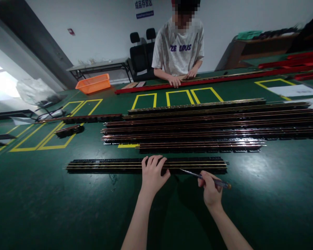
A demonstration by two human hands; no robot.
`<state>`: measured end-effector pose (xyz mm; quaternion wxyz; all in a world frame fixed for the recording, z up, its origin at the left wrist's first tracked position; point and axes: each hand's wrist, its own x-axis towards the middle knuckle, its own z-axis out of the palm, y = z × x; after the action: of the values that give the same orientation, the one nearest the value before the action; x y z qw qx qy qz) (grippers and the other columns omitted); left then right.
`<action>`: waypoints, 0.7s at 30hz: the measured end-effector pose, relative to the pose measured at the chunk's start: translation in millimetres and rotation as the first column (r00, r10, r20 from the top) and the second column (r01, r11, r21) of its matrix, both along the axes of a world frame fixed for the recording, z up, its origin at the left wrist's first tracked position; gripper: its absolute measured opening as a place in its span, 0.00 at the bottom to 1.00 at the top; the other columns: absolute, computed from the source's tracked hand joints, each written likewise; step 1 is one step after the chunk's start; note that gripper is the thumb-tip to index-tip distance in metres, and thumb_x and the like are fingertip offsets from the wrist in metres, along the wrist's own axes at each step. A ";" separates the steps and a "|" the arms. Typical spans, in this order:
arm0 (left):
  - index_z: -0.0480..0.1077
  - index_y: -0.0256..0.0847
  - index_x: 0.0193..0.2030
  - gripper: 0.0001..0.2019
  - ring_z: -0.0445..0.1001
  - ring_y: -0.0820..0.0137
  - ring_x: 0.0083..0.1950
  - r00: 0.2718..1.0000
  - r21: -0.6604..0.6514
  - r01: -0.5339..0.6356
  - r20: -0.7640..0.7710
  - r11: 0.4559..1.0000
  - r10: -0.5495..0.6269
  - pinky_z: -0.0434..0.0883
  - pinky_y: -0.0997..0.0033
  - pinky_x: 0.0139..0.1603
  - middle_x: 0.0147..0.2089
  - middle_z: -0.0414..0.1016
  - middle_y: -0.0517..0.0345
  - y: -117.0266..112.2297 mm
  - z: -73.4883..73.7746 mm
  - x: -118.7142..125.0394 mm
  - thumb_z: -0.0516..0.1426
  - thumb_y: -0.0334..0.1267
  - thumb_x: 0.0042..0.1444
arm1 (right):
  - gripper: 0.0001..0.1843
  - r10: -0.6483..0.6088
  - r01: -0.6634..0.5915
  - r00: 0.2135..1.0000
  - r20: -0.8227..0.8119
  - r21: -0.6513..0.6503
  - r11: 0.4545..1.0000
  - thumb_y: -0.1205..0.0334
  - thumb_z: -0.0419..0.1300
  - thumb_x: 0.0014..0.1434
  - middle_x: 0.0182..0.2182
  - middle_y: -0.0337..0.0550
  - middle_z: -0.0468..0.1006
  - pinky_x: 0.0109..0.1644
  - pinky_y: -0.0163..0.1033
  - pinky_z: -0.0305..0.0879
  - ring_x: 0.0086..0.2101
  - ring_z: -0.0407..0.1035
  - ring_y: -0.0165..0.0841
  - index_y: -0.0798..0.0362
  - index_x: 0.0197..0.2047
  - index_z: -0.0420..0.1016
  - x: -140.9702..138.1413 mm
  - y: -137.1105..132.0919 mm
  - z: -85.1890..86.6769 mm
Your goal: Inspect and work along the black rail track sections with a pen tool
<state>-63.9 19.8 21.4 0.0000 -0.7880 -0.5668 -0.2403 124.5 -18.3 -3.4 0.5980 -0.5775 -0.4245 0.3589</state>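
Observation:
In the head view, a long black strip (pixel 106 166) with thin brass-coloured rods along it lies across the green table in front of me. My left hand (pixel 153 170) grips its middle from above, fingers over the far side and thumb by the near edge. To the right, my right hand (pixel 211 189) is closed around a screwdriver (pixel 221 183) with a dark handle and a thin metal shaft. Its tip points left and meets or nearly meets the strip's near edge; exact contact is too small to tell.
Beyond the strip lies a wide stack of similar black strips (pixel 198 128). A short black piece (pixel 69 131) sits at left. Farther back are an orange bin (pixel 94 84), yellow tape markings (pixel 147 94) and a co-worker (pixel 181 52) handling a long red bar (pixel 146 87).

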 end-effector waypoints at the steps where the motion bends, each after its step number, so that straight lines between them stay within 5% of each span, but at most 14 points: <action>1: 0.70 0.43 0.45 0.13 0.69 0.61 0.50 1.000 0.001 -0.001 0.002 1.000 0.001 0.57 0.51 0.58 0.47 0.74 0.55 0.1 0.0 0.0 0.55 0.37 0.51 | 0.23 0.001 -0.001 1.000 -0.007 -0.004 1.000 0.54 0.53 0.55 0.11 0.35 0.61 0.19 0.34 0.53 0.15 0.56 0.27 0.52 0.12 0.62 0.2 0.0 -0.2; 21: 0.69 0.42 0.43 0.12 0.69 0.60 0.49 1.000 -0.016 -0.013 0.016 1.000 0.013 0.56 0.50 0.58 0.46 0.74 0.55 1.1 -1.1 -5.2 0.54 0.37 0.51 | 0.23 -0.054 0.053 0.998 -0.018 -0.035 0.998 0.52 0.54 0.54 0.11 0.36 0.61 0.20 0.34 0.52 0.16 0.56 0.27 0.52 0.11 0.62 1.6 1.0 -7.8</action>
<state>-69.1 20.8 20.3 -0.0094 -0.7824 -0.5738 -0.2420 126.1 -17.4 -11.2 0.6014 -0.5954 -0.3969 0.3553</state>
